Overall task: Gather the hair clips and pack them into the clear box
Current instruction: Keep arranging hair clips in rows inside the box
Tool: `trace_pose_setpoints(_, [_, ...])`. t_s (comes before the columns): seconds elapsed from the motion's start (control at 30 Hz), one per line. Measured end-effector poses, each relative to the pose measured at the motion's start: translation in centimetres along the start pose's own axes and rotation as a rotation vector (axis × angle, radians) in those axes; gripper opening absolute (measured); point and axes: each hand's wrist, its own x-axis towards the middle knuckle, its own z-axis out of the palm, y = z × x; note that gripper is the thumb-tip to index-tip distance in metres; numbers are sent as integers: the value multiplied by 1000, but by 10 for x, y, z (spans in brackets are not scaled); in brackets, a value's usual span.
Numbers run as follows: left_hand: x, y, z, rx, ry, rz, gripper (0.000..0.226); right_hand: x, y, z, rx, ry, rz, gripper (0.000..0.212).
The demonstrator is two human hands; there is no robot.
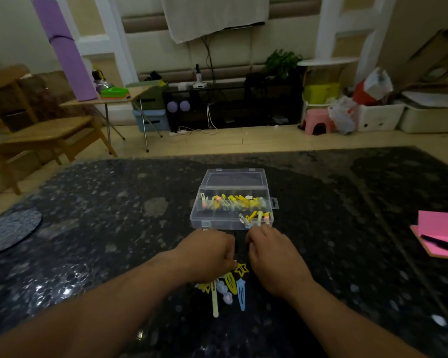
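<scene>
A clear plastic box (pixel 217 223) stands open on the dark speckled table, its lid (pixel 234 178) tipped back. Yellow and pink hair clips (pixel 233 202) fill its back row, and a few more clips (pixel 256 217) sit in the front right compartment. Just in front of the box, my left hand (pixel 208 254) and my right hand (pixel 272 257) lie side by side with fingers curled down; what they hold is hidden. Loose clips lie near my wrists: a yellow star clip (pixel 241 269), a blue snap clip (pixel 241 293), a yellow snap clip (pixel 230 282) and a pale long clip (pixel 214 302).
A pink notebook (pixel 440 233) with a black pen (pixel 441 243) lies at the table's right edge. A round grey mat (pixel 8 232) sits at the left edge. Beyond the table are a wooden chair (pixel 36 130), a folding table and storage bins.
</scene>
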Motion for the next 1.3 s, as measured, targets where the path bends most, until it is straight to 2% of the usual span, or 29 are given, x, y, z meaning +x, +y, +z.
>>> trace_pose_setpoints(0.1, [3,0,-11,-110,5,36,22,0,1,0,2,8,-5,10])
trace_pose_setpoints(0.27, [38,-15,-45,-394,261,-108,20,1,-1,0,5,24,-2,8])
trace_pose_setpoints(0.43, [91,-25,-38,-487,223,-237,32,0,1,1,4,28,-5,4])
trace_pose_setpoints(0.7, [129,-12,-22,-380,137,-248,32,0,3,3,1,43,-9,5])
trace_pose_setpoints(0.83, [121,-12,-26,-295,110,-173,25,2,5,4,-25,40,-19,6])
trace_pose_setpoints(0.97, [98,-10,-30,-231,229,-77,20,2,5,5,-26,48,-26,7])
trace_pose_setpoints(1.1, [56,-5,-22,-319,367,-7,15,2,6,5,-16,40,-25,7])
trace_pose_setpoints(1.17, [35,-2,-16,-340,325,33,14,1,5,4,12,34,-14,8])
trace_pose_setpoints(1.3, [6,3,-10,-264,84,80,17,2,4,2,39,6,5,11])
